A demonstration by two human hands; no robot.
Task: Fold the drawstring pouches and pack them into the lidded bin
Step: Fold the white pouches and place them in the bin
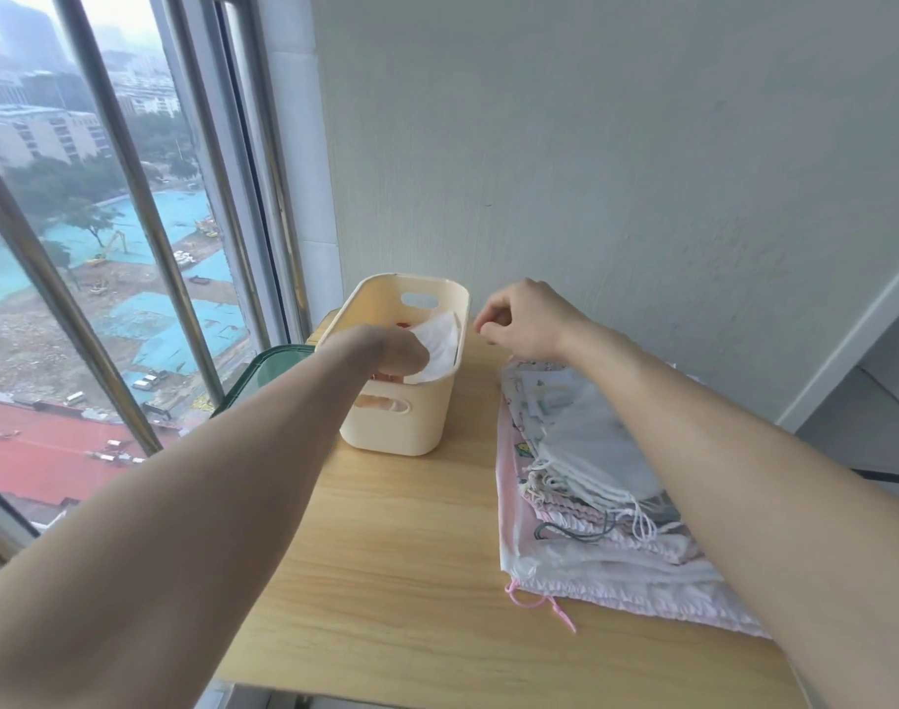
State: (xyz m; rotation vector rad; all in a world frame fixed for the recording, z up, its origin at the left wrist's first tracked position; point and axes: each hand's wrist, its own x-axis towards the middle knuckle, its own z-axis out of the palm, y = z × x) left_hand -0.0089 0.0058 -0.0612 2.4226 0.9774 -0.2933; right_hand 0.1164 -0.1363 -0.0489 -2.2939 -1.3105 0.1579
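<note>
A cream plastic bin (401, 427) with handle cut-outs stands open at the back left of the wooden table (411, 555). My left hand (380, 353) reaches down into the bin and holds a folded white pouch (439, 340); its fingers are hidden inside. My right hand (524, 319) hovers just right of the bin with fingers loosely curled, holding nothing that I can see. A stack of flat drawstring pouches (590, 478), white, grey and pink, lies on the right side of the table under my right forearm.
A dark green lid (268, 371) sits left of the bin by the window. Metal window bars (130, 197) run along the left. A grey wall (590, 171) stands behind the table. A pink drawstring (539, 603) trails off the stack toward the front.
</note>
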